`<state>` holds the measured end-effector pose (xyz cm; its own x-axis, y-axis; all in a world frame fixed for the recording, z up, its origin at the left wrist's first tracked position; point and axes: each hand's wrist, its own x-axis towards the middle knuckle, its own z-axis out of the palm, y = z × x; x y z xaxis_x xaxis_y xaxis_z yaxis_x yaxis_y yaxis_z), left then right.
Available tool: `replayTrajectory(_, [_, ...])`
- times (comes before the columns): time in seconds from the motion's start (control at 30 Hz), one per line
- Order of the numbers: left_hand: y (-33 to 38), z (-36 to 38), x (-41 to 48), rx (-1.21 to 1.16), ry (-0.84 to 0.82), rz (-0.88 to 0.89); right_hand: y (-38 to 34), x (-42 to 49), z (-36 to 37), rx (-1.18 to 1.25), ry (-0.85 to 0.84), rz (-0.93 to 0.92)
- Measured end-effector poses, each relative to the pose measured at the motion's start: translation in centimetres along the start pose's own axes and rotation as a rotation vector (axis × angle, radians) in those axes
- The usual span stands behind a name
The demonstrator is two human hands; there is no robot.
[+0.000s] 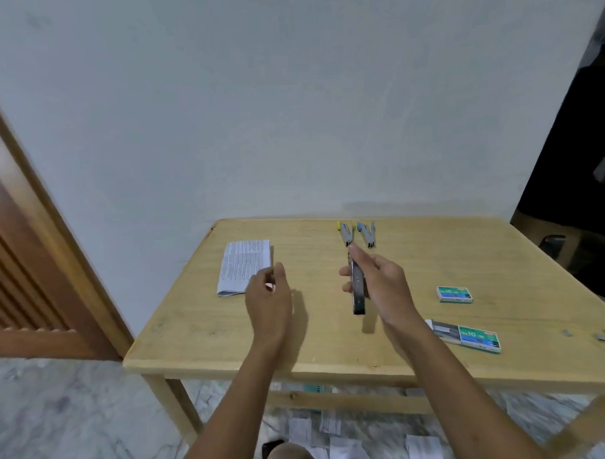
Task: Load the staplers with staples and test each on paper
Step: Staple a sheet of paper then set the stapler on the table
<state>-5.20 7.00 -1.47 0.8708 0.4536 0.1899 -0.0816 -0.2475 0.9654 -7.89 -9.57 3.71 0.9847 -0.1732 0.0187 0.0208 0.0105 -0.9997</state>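
Stapler [358, 289] clamped in right hand [381, 281] above table [208, 322] centre, lifted probably for a test | left hand [267, 292] loosely curled, empty, nearing paper [244, 265] at 10 o'clock | two staplers [358, 233] parked at 12 | staple boxes [469, 336] at 4, handy for reloads

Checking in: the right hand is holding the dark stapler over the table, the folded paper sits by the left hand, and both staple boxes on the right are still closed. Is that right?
Not quite. In the head view the nearer staple box is slid open, its inner tray showing; only the farther staple box is closed. The rest stands: the right hand holds the dark stapler, and the folded paper lies by the left hand.
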Motion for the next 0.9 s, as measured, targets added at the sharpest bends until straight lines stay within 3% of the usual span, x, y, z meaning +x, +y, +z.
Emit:
replayTrajectory(0.07, [-1.2, -1.6, 2.7, 0.264, 0.182, 0.046, -0.6, -0.1, 0.4, 0.045, -0.111, 0.112])
replayTrajectory(0.1, [-1.6, -2.3, 4.2, 0.403, 0.189, 0.009, -0.9, -0.1, 0.7, 0.107, -0.156, 0.177])
replayTrajectory(0.2, [-2.5, -3.5, 7.4, 0.696, 0.060, -0.169, -1.2, -0.1, 1.2, 0.315, -0.267, 0.317])
replayTrajectory(0.33, [-3.1, -3.9, 9.3, 0.812, -0.073, -0.246, -1.0, -0.3, 1.3, 0.355, -0.365, 0.355])
replayTrajectory(0.5, [-2.6, -4.0, 10.6, 0.620, -0.112, -0.341, -0.7, -0.8, 1.3, 0.260, -0.385, 0.315])
replayTrajectory(0.63, [-1.8, -5.4, 9.6, 0.239, -0.177, -0.218, -0.4, -1.6, 0.8, -0.046, -0.312, 0.125])
replayTrajectory(0.73, [0.5, -6.9, 7.4, -0.043, -0.341, -0.196, -0.4, -1.7, 0.1, -0.168, -0.182, 0.055])
replayTrajectory(0.9, [3.4, -8.4, 3.3, -0.180, -0.620, -0.160, -1.9, -1.5, -0.4, -0.054, -0.072, 0.033])
